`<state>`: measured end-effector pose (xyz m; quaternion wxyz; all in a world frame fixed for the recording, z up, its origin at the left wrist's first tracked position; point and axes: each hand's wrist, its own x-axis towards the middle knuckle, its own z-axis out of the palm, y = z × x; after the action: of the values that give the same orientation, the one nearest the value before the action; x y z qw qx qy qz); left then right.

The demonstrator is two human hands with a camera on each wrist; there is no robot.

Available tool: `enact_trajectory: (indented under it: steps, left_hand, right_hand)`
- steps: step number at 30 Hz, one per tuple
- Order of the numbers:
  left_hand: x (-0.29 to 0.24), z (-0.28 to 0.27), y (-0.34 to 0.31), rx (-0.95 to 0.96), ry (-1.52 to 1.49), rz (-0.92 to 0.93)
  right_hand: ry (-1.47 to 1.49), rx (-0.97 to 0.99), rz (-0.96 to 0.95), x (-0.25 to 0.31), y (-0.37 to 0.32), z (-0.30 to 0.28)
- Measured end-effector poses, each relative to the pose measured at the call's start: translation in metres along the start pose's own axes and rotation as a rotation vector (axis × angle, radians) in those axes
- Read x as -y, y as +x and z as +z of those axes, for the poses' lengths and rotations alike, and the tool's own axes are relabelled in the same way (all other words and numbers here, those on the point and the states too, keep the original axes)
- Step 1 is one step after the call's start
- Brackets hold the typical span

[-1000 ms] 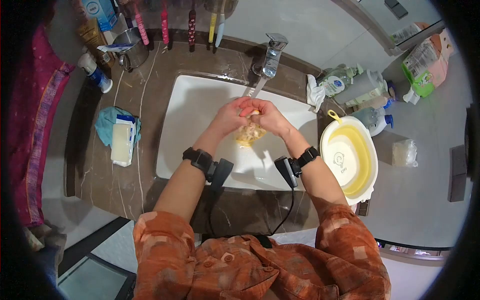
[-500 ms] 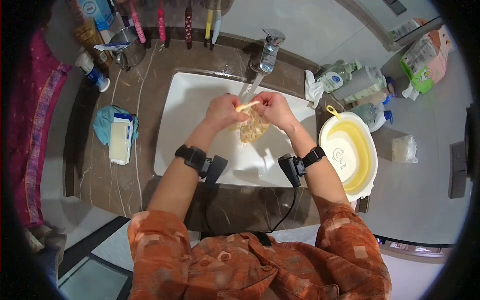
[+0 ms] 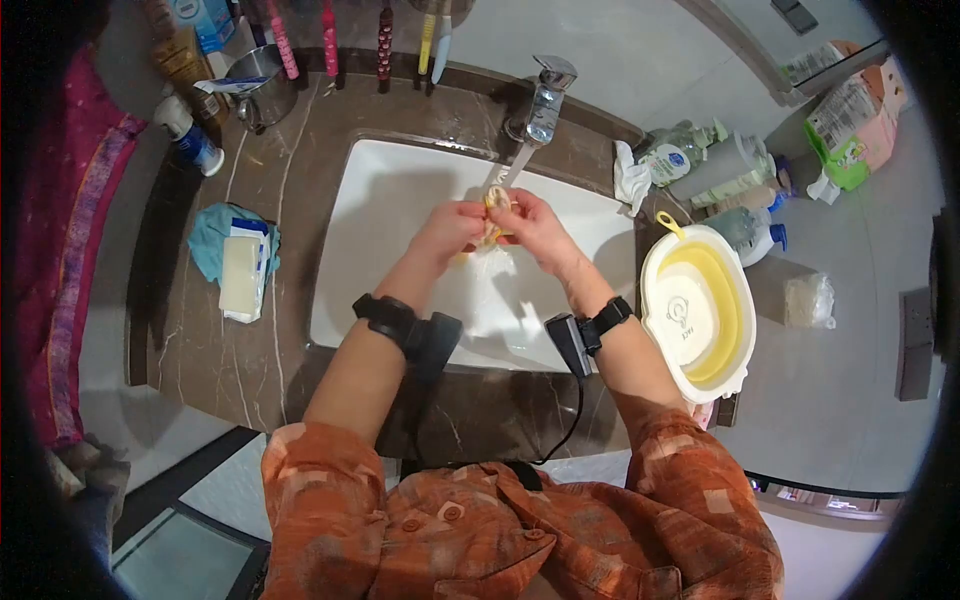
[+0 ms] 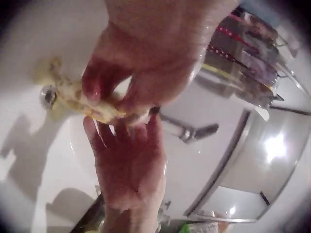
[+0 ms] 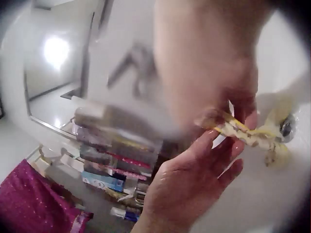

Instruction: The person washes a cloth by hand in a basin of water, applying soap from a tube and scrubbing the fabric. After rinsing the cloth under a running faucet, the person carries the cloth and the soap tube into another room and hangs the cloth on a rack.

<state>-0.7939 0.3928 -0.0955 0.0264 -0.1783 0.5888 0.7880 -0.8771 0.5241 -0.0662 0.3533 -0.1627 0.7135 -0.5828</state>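
Note:
Both hands are over the white sink [image 3: 380, 280], just below the running faucet [image 3: 543, 118]. Between them is a small, wet, yellow-and-cream patterned cloth [image 3: 494, 205], bunched up narrow. My left hand [image 3: 450, 232] pinches one side of it with thumb and fingers. My right hand [image 3: 538, 230] grips the other side, its fingertips close to the left ones. In the left wrist view, the loose end of the cloth [image 4: 73, 97] hangs toward the drain [image 4: 49, 95]. The right wrist view shows the twisted cloth [image 5: 248, 137] running out from between the fingers.
A white-and-yellow basin [image 3: 655, 310] stands right of the sink, with bottles [image 3: 680, 160] and a crumpled tissue [image 3: 630, 178] behind it. On the left counter lie a bar of soap [image 3: 240, 275] and a teal cloth [image 3: 205, 245]. A metal mug [image 3: 262, 90] stands at the back left.
The cloth's edge was stretched between the hands half a second ago, its body hanging wide. Now the cloth is gathered narrower, and the hands are closer together under the faucet.

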Motion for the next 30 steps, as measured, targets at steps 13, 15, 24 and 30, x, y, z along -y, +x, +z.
enact_trajectory:
  steps: [13,15,24,30]
  left_hand:
    - [0.018,-0.009,-0.004,0.056,-0.436,-0.177]
    - [0.016,-0.004,-0.003,0.004,-0.410,-0.140]
    - [0.006,0.014,-0.025,-0.346,-0.646,-0.317]
    - [0.039,0.008,0.009,-0.148,-0.763,-0.257]
  right_hand:
    - [-0.199,0.167,-0.042,-0.039,0.021,0.001]
    - [-0.173,0.229,-0.015,-0.041,0.031,-0.005]
    - [-0.026,-0.163,-0.224,-0.041,0.009,0.058]
    - [-0.880,-0.372,-0.222,-0.047,0.022,0.027]
